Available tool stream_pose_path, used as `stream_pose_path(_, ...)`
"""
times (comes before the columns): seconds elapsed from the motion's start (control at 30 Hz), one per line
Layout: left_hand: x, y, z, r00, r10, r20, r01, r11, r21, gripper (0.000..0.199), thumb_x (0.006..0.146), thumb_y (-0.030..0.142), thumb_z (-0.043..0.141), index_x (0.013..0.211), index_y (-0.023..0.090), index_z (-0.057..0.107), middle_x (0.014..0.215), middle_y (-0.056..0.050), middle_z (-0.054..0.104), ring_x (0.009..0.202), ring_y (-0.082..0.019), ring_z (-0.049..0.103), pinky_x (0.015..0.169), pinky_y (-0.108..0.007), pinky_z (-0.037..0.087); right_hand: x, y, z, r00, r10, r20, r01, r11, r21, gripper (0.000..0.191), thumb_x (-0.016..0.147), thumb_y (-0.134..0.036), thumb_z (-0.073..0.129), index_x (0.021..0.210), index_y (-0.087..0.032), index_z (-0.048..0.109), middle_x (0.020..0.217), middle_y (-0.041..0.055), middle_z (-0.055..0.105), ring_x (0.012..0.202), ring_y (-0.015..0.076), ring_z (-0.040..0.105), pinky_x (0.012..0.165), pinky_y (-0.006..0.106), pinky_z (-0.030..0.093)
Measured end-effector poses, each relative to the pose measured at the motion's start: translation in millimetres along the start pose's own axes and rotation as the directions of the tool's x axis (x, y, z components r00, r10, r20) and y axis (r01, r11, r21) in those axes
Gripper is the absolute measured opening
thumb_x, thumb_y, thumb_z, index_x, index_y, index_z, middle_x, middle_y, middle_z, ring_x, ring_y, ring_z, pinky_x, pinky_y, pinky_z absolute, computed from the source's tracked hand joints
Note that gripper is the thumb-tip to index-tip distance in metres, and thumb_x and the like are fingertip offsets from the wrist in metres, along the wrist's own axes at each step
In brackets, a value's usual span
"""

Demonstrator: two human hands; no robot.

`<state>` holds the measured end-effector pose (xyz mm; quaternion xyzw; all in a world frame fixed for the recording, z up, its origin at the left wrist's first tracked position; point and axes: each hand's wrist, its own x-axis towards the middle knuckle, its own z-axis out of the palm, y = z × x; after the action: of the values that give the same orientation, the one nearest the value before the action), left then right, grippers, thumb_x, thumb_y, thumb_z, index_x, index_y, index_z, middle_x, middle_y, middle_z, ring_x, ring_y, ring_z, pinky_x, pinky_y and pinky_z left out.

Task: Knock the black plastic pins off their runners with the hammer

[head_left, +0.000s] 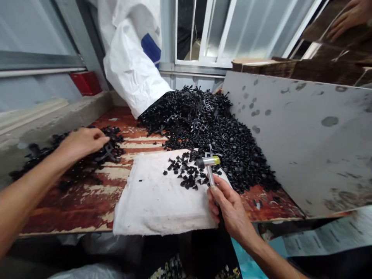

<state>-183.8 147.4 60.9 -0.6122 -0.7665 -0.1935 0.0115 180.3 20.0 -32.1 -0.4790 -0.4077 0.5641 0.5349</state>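
My left hand (83, 142) is over a loose heap of black plastic pieces (37, 155) on the left of the table. Its fingers are curled. A thin dark plastic frame (108, 148) shows right by the fingertips; whether they grip it I cannot make out. My right hand (229, 203) is closed around the handle of a small mallet (208, 161) with a metal body, one black face and one yellow face. Below the mallet head, small black plastic plugs (190, 180) lie scattered on a folded white cloth (162, 209). A greyish plastic frame (211, 150) is just behind the head.
A big heap of black plastic parts (203, 112) spills from a white sack (136, 73) at the back. A spotted grey board (305, 135) bounds the right side. Another person's hand (348, 19) is at the upper right, by brown stacked material. A red box (85, 82) stands back left.
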Motion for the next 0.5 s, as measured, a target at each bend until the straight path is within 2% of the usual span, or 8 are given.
stream_pose_path(0.07, 10, 4, -5.0, 0.973, -0.042, -0.227, 0.075, 0.988, 0.137, 0.053, 0.083, 0.060, 0.044, 0.076, 0.010, 0.063, 0.079, -0.009, 0.057, 0.113, -0.037, 0.047, 0.069, -0.041, 0.030, -3, 2, -9, 0.997, 0.034, -0.068, -0.023, 0.988, 0.153, 0.051, 0.070, -0.049, 0.074, 0.108, -0.023, 0.054, 0.060, -0.0106, 0.045, 0.040, 0.0049, 0.033, 0.030, 0.014, 0.030)
stream_pose_path(0.13, 6, 30, 2.1, 0.954, 0.074, -0.289, -0.026, 0.985, 0.168, 0.057, 0.090, 0.055, 0.032, 0.080, 0.008, 0.063, 0.088, -0.014, 0.059, 0.118, -0.039, 0.043, 0.072, -0.046, 0.031, -1, 1, -12, 0.993, 0.061, -0.097, -0.034, 0.965, 0.261, 0.054, 0.064, -0.047, 0.079, 0.105, -0.023, 0.053, 0.059, -0.0114, 0.046, 0.039, 0.0043, 0.033, 0.029, 0.013, 0.031)
stream_pose_path(0.17, -1, 49, 9.8, 0.951, 0.181, -0.249, -0.145, 0.977, 0.158, 0.051, 0.090, 0.051, 0.034, 0.083, 0.011, 0.064, 0.089, -0.014, 0.061, 0.112, -0.037, 0.048, 0.075, -0.045, 0.036, 0, 0, -12, 0.992, 0.071, -0.103, -0.037, 0.954, 0.298, 0.055, 0.062, -0.046, 0.081, 0.104, -0.023, 0.053, 0.058, -0.0115, 0.047, 0.040, 0.0042, 0.033, 0.029, 0.013, 0.031)
stream_pose_path(0.2, -9, 71, 19.6, 0.938, 0.321, -0.135, -0.302, 0.942, 0.144, 0.042, 0.090, 0.042, 0.036, 0.088, 0.011, 0.064, 0.090, -0.014, 0.062, 0.104, -0.033, 0.052, 0.078, -0.045, 0.039, 2, -1, -12, 0.991, 0.075, -0.108, -0.036, 0.945, 0.325, 0.056, 0.061, -0.045, 0.082, 0.104, -0.023, 0.053, 0.057, -0.0116, 0.047, 0.040, 0.0043, 0.034, 0.029, 0.013, 0.032)
stream_pose_path(0.27, -29, 119, 43.0, 0.878, 0.479, 0.003, -0.477, 0.874, 0.090, 0.030, 0.089, 0.034, 0.041, 0.092, 0.017, 0.066, 0.089, -0.007, 0.064, 0.090, -0.022, 0.056, 0.082, -0.038, 0.043, 4, -2, -10, 0.991, 0.077, -0.113, -0.032, 0.934, 0.356, 0.056, 0.061, -0.043, 0.083, 0.105, -0.023, 0.054, 0.058, -0.0113, 0.048, 0.041, 0.0043, 0.034, 0.029, 0.013, 0.033)
stream_pose_path(0.33, -46, 161, 67.3, 0.740, 0.651, 0.170, -0.659, 0.752, -0.006, 0.024, 0.088, 0.025, 0.043, 0.097, 0.018, 0.064, 0.096, -0.008, 0.065, 0.095, -0.023, 0.056, 0.086, -0.037, 0.044, 5, -2, -9, 0.991, 0.076, -0.113, -0.029, 0.929, 0.370, 0.056, 0.061, -0.042, 0.083, 0.105, -0.022, 0.054, 0.058, -0.0111, 0.048, 0.041, 0.0041, 0.035, 0.029, 0.012, 0.034)
stream_pose_path(0.4, -58, 191, 88.1, 0.642, 0.727, 0.241, -0.742, 0.669, -0.044, 0.025, 0.088, 0.025, 0.047, 0.108, 0.020, 0.060, 0.104, -0.009, 0.064, 0.102, -0.026, 0.054, 0.087, -0.040, 0.044, 5, -1, -10, 0.991, 0.073, -0.109, -0.025, 0.923, 0.383, 0.055, 0.061, -0.042, 0.084, 0.104, -0.022, 0.055, 0.058, -0.0108, 0.048, 0.041, 0.0041, 0.036, 0.029, 0.012, 0.034)
stream_pose_path(0.5, -64, 215, 108.1, 0.597, 0.747, 0.292, -0.766, 0.639, -0.070, 0.025, 0.088, 0.022, 0.045, 0.109, 0.019, 0.058, 0.107, -0.011, 0.062, 0.103, -0.027, 0.054, 0.087, -0.042, 0.045, 4, 0, -13, 0.991, 0.068, -0.114, -0.015, 0.909, 0.416, 0.054, 0.062, -0.041, 0.084, 0.104, -0.023, 0.056, 0.060, -0.0103, 0.049, 0.041, 0.0043, 0.037, 0.029, 0.013, 0.034)
